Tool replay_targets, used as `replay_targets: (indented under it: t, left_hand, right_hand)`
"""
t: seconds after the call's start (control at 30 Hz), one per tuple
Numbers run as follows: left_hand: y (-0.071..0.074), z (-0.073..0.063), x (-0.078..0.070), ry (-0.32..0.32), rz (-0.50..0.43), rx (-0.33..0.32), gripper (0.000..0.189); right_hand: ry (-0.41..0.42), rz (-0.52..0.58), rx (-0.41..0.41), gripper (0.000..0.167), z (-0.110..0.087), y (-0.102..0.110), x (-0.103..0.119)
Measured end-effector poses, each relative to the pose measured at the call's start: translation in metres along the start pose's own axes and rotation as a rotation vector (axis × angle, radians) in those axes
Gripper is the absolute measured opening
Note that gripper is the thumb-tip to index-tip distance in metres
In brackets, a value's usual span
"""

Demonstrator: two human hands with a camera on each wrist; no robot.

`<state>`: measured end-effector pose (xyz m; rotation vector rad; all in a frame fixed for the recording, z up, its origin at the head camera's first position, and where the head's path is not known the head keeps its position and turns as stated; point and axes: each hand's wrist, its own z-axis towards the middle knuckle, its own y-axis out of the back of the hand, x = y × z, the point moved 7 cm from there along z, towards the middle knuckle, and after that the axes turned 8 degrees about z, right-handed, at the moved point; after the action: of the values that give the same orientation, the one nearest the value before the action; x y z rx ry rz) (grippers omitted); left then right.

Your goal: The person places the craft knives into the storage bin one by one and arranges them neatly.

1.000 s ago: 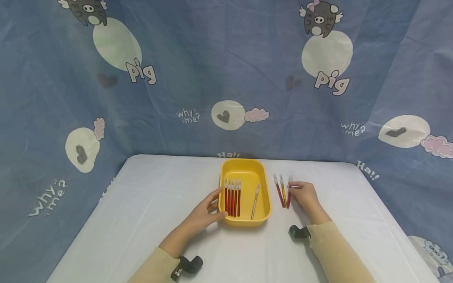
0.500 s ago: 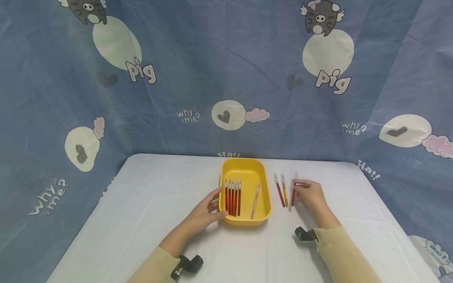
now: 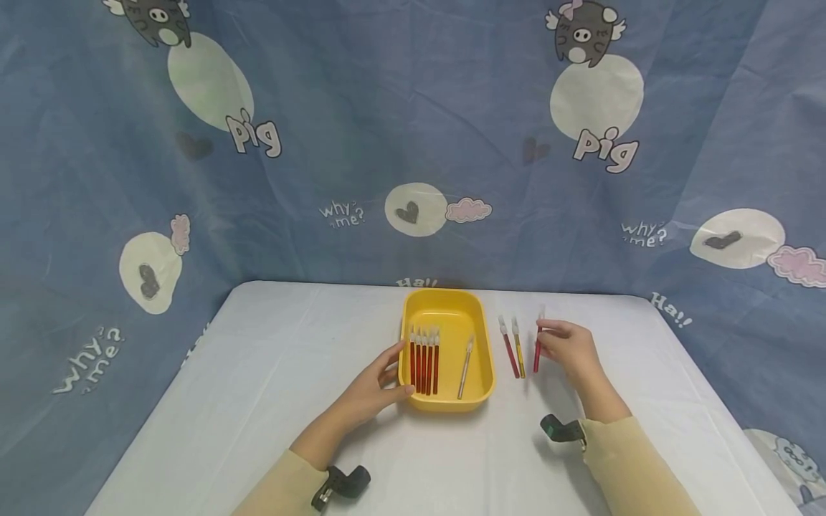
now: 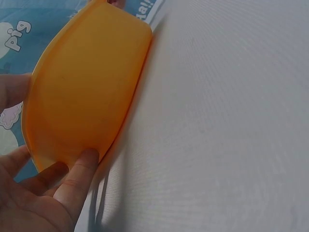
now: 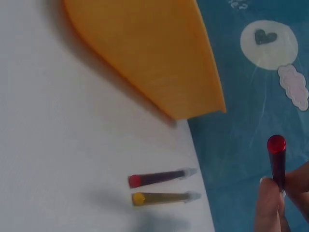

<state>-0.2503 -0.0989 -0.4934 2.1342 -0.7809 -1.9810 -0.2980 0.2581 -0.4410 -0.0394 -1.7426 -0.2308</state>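
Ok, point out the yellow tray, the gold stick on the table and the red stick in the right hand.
Yellow tray [image 3: 450, 355]: head view, on its bare floor.
Gold stick [image 3: 519, 356]: head view, on its shaft.
Held red stick [image 5: 277, 164]: right wrist view, on its shaft.

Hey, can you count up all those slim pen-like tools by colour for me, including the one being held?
Red pen-like tools: 7 (5 in the yellow tray, 1 on the table, 1 held in the right hand)
Yellow pen-like tool: 1 (on the table)
Silver pen-like tool: 1 (in the tray)
Total: 9
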Motion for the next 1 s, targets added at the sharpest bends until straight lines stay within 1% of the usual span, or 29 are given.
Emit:
replay_targets:
  t: [0.27,0.47,0.6,0.73,0.87,1.0]
  left_hand:
    - [0.000,-0.001,-0.001,-0.002,0.003,0.003,0.089]
    - [-0.001,-0.002,-0.001,-0.002,0.000,0.006,0.089]
    - [-0.001,-0.001,0.000,0.004,0.006,0.003,0.089]
    - [-0.001,-0.002,-0.001,0.008,0.012,-0.001,0.089]
    - [0.000,-0.003,-0.002,0.008,0.010,-0.001,0.089]
    - [0.000,-0.002,-0.002,0.007,0.005,0.001,0.089]
  right_hand:
    - [-0.015,0.062,0.037,0.043,-0.006,-0.003,0.007]
    - [-0.010,0.072,0.057,0.043,-0.009,-0.008,0.010]
    - [-0.013,0.072,0.059,0.040,-0.011,-0.012,0.011]
    - [-0.017,0.084,0.071,0.039,-0.013,-0.020,0.014]
    - [-0.017,0.111,0.090,0.040,-0.015,-0.030,0.017]
    - [-0.021,0.100,0.101,0.039,-0.018,-0.040,0.019]
